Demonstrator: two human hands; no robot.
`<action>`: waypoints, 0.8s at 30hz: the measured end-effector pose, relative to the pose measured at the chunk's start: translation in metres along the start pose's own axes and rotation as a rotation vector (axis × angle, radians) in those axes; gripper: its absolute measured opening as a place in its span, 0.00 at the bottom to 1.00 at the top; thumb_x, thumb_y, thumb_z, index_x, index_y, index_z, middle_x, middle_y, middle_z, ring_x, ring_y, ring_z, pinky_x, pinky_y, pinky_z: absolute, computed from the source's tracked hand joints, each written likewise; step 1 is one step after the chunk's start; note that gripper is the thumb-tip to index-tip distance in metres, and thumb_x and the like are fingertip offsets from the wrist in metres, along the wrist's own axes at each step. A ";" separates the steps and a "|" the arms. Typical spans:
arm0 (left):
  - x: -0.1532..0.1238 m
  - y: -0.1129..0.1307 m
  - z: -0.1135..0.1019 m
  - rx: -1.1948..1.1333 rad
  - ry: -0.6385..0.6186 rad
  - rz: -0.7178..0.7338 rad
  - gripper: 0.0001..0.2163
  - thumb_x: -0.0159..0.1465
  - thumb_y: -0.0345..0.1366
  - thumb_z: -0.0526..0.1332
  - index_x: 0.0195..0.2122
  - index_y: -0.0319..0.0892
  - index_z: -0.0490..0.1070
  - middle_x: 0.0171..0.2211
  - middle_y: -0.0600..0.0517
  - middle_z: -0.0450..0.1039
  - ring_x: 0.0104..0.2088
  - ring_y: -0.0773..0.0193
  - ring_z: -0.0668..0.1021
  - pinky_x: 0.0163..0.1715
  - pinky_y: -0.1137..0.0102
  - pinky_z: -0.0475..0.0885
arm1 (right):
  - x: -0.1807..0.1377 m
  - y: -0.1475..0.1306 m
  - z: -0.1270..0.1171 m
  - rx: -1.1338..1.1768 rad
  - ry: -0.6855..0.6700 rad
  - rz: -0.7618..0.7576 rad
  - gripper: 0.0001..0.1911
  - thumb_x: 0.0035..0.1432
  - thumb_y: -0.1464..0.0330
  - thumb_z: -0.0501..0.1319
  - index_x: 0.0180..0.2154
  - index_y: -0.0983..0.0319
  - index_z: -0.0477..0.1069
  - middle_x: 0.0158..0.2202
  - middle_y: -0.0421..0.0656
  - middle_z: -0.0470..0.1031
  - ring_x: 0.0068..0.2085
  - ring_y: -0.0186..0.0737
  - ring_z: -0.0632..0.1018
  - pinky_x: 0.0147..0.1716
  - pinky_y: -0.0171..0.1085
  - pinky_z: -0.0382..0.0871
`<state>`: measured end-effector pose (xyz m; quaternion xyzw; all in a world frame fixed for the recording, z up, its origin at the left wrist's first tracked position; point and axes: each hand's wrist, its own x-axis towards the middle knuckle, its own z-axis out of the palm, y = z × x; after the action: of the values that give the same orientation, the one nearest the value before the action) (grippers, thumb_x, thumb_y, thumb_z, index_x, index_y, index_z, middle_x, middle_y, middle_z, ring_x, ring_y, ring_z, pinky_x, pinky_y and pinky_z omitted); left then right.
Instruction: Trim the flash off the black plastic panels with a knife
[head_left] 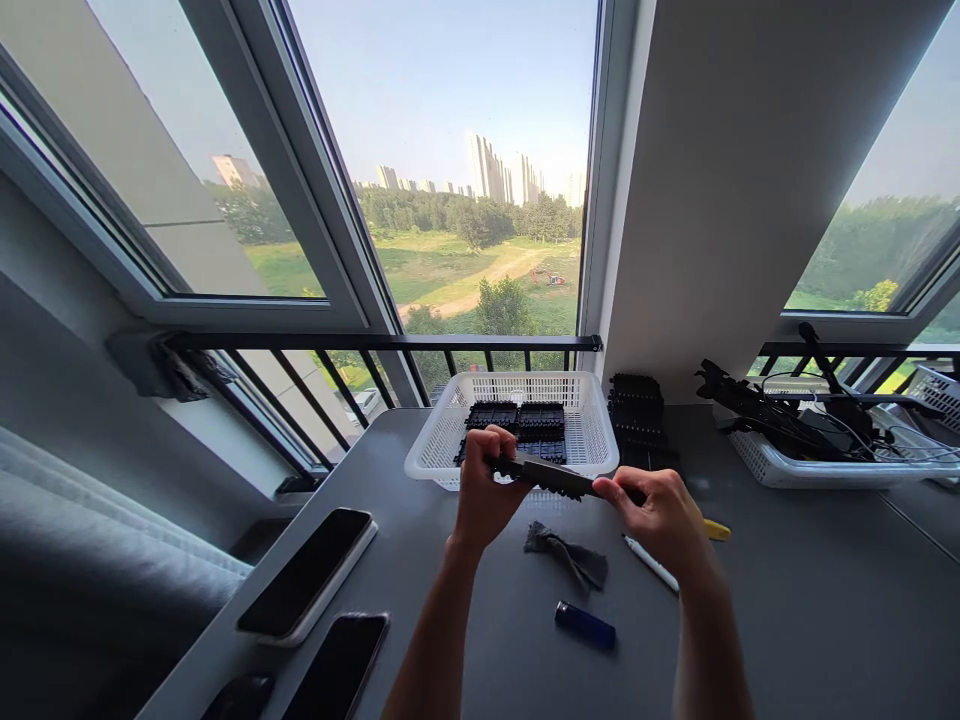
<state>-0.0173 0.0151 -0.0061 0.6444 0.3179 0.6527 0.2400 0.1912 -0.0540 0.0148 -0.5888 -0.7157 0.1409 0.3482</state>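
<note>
Between my two hands, above the table, I hold a long flat black plastic part (547, 474) with a toothed lower edge. My left hand (486, 485) is closed on its left end, fingers over the top and thumb below. The fingers of my right hand (658, 510) pinch the right end, hiding that end. Just behind the part stands a white plastic basket (435, 455) with several black toothed parts (517, 418) lying in it. Below my hands a crumpled grey cloth (566, 553) lies on the table.
A blue lighter (585, 625), white pen (649, 562) and yellow-handled tool (717, 530) lie in front. Two phones (307, 575) are at left. A stack of black parts (636, 415) stands beside the basket; another basket (825, 475) holds black parts and cables. A railing (390, 342) runs behind.
</note>
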 end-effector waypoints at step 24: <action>-0.001 0.001 0.004 0.036 -0.007 -0.014 0.21 0.44 0.21 0.61 0.33 0.47 0.51 0.31 0.58 0.58 0.30 0.69 0.63 0.30 0.74 0.61 | 0.002 0.008 -0.003 0.075 0.015 0.006 0.26 0.61 0.49 0.54 0.24 0.62 0.74 0.18 0.36 0.63 0.20 0.30 0.60 0.22 0.33 0.50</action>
<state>-0.0137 0.0143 -0.0062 0.6487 0.3332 0.6430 0.2340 0.1991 -0.0505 0.0124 -0.5784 -0.7055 0.1642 0.3753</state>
